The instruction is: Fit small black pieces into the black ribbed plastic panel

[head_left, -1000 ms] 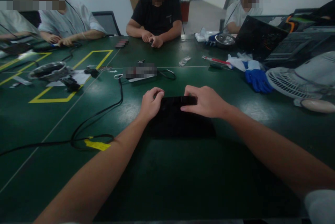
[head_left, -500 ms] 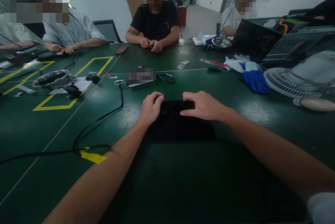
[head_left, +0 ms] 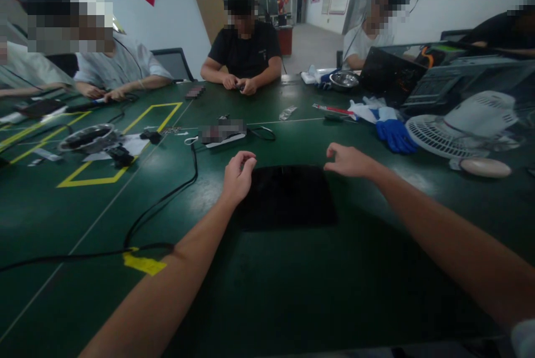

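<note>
A flat, black rectangular panel (head_left: 288, 199) lies in front of me on the green table; dark details on its surface are hard to make out. At its upper left corner is my left hand (head_left: 239, 178), fingers loosely bent, a small gap between thumb and fingertips, and nothing visible in it. Past the panel's upper right corner, my right hand (head_left: 349, 161) has thumb and forefinger apart and holds nothing.
A black cable (head_left: 167, 193) with a yellow tag (head_left: 145, 264) passes by my left forearm. Blue-and-white gloves (head_left: 393, 130) and a white fan (head_left: 443, 138) lie at right. A metal ring-shaped part (head_left: 90, 139) sits at left. A person in black (head_left: 246, 51) sits opposite.
My right hand has let go at the panel's upper edge and moved right, off it. My left hand stays by the left corner. The view has tilted up slightly.
</note>
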`<state>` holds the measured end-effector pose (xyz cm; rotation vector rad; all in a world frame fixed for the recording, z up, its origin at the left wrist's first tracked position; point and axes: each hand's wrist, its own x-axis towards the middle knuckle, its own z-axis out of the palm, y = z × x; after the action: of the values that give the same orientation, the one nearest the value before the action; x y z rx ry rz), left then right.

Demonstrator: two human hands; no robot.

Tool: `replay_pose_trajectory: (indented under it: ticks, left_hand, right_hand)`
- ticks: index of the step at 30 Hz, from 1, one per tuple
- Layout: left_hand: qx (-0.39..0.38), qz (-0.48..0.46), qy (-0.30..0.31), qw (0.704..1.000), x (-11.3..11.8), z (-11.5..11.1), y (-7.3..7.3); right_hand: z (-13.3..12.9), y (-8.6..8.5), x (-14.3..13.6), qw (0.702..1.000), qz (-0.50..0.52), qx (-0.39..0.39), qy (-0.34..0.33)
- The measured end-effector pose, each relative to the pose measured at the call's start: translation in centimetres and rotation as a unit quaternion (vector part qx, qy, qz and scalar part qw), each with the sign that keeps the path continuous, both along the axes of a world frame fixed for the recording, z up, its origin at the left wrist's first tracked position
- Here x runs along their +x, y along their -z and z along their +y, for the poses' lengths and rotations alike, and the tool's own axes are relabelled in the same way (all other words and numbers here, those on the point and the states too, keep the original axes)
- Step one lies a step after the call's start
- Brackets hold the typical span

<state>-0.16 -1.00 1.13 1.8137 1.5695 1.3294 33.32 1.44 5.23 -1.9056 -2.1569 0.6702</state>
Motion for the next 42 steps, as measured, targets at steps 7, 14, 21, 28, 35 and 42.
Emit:
replay_pose_trajectory:
  ticks: [7,14,21,28,35,42]
  left_hand:
    - [0.091,0.044,0.029,0.994,1.4,-1.3,-6.0]
    - [0.039,0.315,0.203,0.926,5.4,-4.5,-11.3]
    - [0.001,0.430,0.185,0.884,9.3,-3.7,-8.2]
    - [-0.069,0.490,0.130,0.860,10.2,-3.3,-7.2]
    - [-0.057,0.479,0.111,0.869,9.5,-3.4,-7.1]
    - [-0.048,0.452,0.112,0.884,9.2,-3.9,-7.1]
  right_hand:
    - [-0.6,3.3,3.9,0.996,-0.078,0.039,0.024]
    - [-0.9,3.5,4.0,0.996,-0.005,0.086,0.017]
    - [-1.7,4.7,3.0,0.974,0.098,0.200,0.045]
    - [-1.7,5.4,3.0,0.963,0.188,0.166,0.102]
    - [-1.7,6.1,3.3,0.950,0.250,0.126,0.139]
    - [-2.1,6.2,2.9,0.949,0.252,0.131,0.133]
